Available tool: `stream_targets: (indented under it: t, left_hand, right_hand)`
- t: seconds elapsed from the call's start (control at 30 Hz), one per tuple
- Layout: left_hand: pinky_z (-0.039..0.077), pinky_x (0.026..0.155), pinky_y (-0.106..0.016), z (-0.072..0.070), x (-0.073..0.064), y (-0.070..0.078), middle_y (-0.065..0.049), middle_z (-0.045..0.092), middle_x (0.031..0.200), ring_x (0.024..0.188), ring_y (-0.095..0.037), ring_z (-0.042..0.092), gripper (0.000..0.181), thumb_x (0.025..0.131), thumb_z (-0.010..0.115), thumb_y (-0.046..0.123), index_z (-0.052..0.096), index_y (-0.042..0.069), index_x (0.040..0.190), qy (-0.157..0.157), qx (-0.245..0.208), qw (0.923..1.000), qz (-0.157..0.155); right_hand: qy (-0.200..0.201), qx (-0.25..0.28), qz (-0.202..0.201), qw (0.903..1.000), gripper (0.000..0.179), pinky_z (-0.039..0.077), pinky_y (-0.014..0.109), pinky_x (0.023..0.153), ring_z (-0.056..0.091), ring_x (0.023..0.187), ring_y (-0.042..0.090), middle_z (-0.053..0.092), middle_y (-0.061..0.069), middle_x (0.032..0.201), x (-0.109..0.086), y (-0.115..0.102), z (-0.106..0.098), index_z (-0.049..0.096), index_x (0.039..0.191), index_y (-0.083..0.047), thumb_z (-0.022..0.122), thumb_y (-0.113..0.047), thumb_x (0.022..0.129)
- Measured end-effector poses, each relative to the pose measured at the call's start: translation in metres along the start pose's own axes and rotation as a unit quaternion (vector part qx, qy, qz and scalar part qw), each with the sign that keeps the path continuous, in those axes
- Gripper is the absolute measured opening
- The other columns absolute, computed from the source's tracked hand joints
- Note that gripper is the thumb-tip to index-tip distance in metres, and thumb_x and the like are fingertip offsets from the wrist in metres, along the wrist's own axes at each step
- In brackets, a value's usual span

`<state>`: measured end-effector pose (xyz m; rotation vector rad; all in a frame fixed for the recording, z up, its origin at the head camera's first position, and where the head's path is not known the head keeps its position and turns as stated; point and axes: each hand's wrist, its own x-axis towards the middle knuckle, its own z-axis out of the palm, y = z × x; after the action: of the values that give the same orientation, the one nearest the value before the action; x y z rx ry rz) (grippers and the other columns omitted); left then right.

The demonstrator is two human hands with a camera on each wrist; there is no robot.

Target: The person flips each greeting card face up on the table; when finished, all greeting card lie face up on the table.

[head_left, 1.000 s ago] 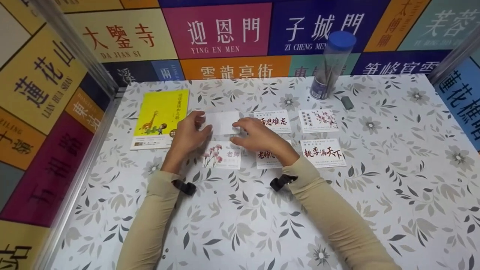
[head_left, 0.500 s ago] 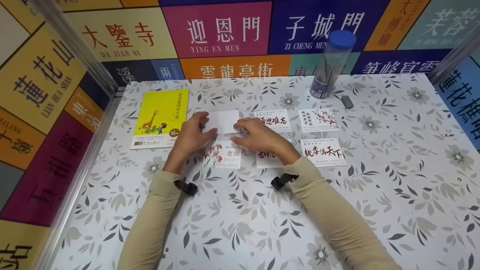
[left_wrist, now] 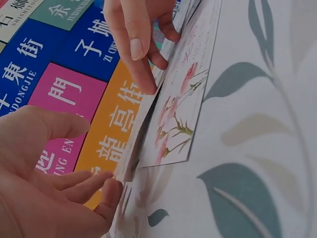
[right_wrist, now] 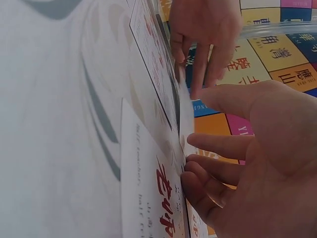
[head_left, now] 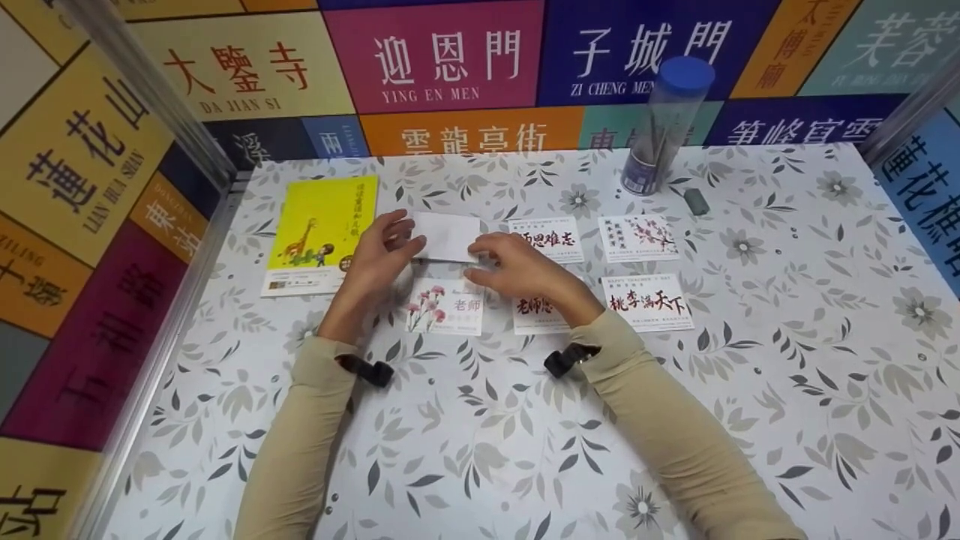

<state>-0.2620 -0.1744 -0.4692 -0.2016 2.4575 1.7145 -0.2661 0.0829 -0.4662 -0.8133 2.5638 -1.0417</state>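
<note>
A blank white card (head_left: pixel 450 236) lies between the hands in the head view, a dark shadow along its near edge. At its left end, fingers of my left hand (head_left: pixel 379 255) touch or nearly touch the edge, while the thumb stands apart in the left wrist view. Loosely bent fingers of my right hand (head_left: pixel 517 274) meet the right end; its thumb (right_wrist: pixel 228 99) is off the card in the right wrist view. In front lies a card with pink flowers (head_left: pixel 442 307). Whether the white card is raised is hard to tell.
Right of the hands lie cards with red writing (head_left: pixel 649 304) and a blossom card (head_left: pixel 639 238), two others partly covered by the right arm. A yellow book (head_left: pixel 322 232) is at left. A blue-capped tube (head_left: pixel 664 127) and a small grey-green piece (head_left: pixel 696 201) stand behind.
The white card has shifted slightly away from me, and a dark shadow now shows along its near edge. Both hands stay at its ends; the left hand has moved slightly left.
</note>
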Motion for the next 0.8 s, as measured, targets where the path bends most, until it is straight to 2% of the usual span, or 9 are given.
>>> stream_targets:
  t: [0.1, 0.17, 0.27, 0.37, 0.43, 0.5, 0.6, 0.7, 0.8]
  left_hand:
    - [0.051, 0.12, -0.041, -0.001, -0.001, 0.001, -0.005, 0.057, 0.161, 0.141, -0.024, 0.06, 0.068, 0.102, 0.075, 0.026, 0.045, 0.019, 0.163, 0.013, -0.026, 0.9989, 0.036]
    - [0.053, 0.117, -0.041, -0.001, -0.001, 0.001, -0.004, 0.054, 0.163, 0.137, -0.023, 0.063, 0.067, 0.103, 0.074, 0.023, 0.045, 0.021, 0.163, 0.023, -0.06, 0.9963, 0.056]
    - [0.056, 0.115, -0.042, 0.0, -0.003, 0.001, -0.001, 0.051, 0.166, 0.132, -0.022, 0.066, 0.067, 0.103, 0.073, 0.022, 0.044, 0.028, 0.163, 0.03, -0.137, 0.9863, 0.087]
    - [0.055, 0.116, -0.042, 0.003, -0.005, 0.002, -0.001, 0.055, 0.162, 0.133, -0.027, 0.068, 0.062, 0.106, 0.07, 0.026, 0.044, 0.032, 0.162, 0.0, -0.207, 0.9713, 0.117]
    - [0.054, 0.117, -0.043, 0.007, -0.007, 0.004, -0.006, 0.059, 0.159, 0.135, -0.033, 0.067, 0.056, 0.109, 0.066, 0.029, 0.046, 0.029, 0.161, -0.043, -0.224, 0.9636, 0.14]
    - [0.053, 0.118, -0.045, 0.013, -0.009, 0.006, -0.011, 0.062, 0.156, 0.138, -0.035, 0.065, 0.052, 0.112, 0.061, 0.032, 0.048, 0.024, 0.161, -0.092, -0.207, 0.9603, 0.163]
    - [0.049, 0.122, -0.046, 0.021, -0.011, 0.009, -0.011, 0.062, 0.156, 0.142, -0.031, 0.062, 0.05, 0.115, 0.053, 0.036, 0.051, 0.017, 0.161, -0.144, -0.139, 0.9611, 0.19]
    - [0.045, 0.126, -0.045, 0.025, -0.011, 0.009, -0.006, 0.062, 0.157, 0.146, -0.021, 0.059, 0.05, 0.115, 0.052, 0.04, 0.055, 0.014, 0.158, -0.156, -0.053, 0.9653, 0.203]
    - [0.044, 0.126, -0.043, 0.025, -0.01, 0.005, -0.003, 0.063, 0.156, 0.146, -0.017, 0.059, 0.05, 0.114, 0.054, 0.044, 0.061, 0.014, 0.154, -0.153, 0.023, 0.9677, 0.199]
  right_hand:
    - [0.0, 0.003, -0.003, 1.0, 0.053, 0.049, 0.052, 0.117, 0.062, 0.131, 0.038, 0.067, 0.022, 0.143, 0.0, 0.0, 0.0, 0.064, 0.144, 0.003, 0.073, -0.028, 0.103]
    - [0.001, 0.004, -0.008, 1.0, 0.053, 0.049, 0.052, 0.117, 0.063, 0.131, 0.039, 0.067, 0.022, 0.143, 0.0, 0.0, 0.0, 0.064, 0.145, 0.003, 0.073, -0.027, 0.102]
    - [0.001, 0.021, -0.003, 0.9998, 0.053, 0.049, 0.052, 0.117, 0.064, 0.132, 0.038, 0.067, 0.02, 0.145, -0.001, -0.001, 0.0, 0.063, 0.147, 0.0, 0.073, -0.028, 0.103]
    - [0.007, 0.057, 0.001, 0.9984, 0.054, 0.05, 0.05, 0.118, 0.065, 0.134, 0.037, 0.065, 0.017, 0.15, 0.0, -0.002, 0.001, 0.062, 0.15, -0.005, 0.073, -0.028, 0.103]
    - [0.022, 0.08, -0.002, 0.9966, 0.055, 0.051, 0.05, 0.116, 0.066, 0.132, 0.036, 0.065, 0.015, 0.151, 0.001, -0.003, 0.001, 0.06, 0.152, -0.007, 0.074, -0.028, 0.103]
    - [0.05, 0.097, -0.007, 0.994, 0.056, 0.055, 0.047, 0.112, 0.069, 0.127, 0.034, 0.067, 0.014, 0.147, 0.002, -0.005, 0.001, 0.06, 0.152, -0.009, 0.075, -0.031, 0.103]
    - [0.105, 0.121, 0.007, 0.9871, 0.06, 0.063, 0.042, 0.095, 0.075, 0.113, 0.029, 0.072, 0.011, 0.135, 0.002, -0.01, -0.001, 0.058, 0.154, -0.012, 0.076, -0.039, 0.102]
    - [0.148, 0.151, 0.042, 0.9765, 0.065, 0.064, 0.034, 0.076, 0.079, 0.099, 0.029, 0.075, 0.01, 0.122, 0.002, -0.013, -0.005, 0.053, 0.158, -0.011, 0.074, -0.04, 0.104]
    - [0.152, 0.158, 0.074, 0.9729, 0.067, 0.061, 0.029, 0.066, 0.08, 0.092, 0.031, 0.077, 0.012, 0.115, 0.001, -0.013, -0.008, 0.048, 0.161, -0.006, 0.072, -0.034, 0.105]
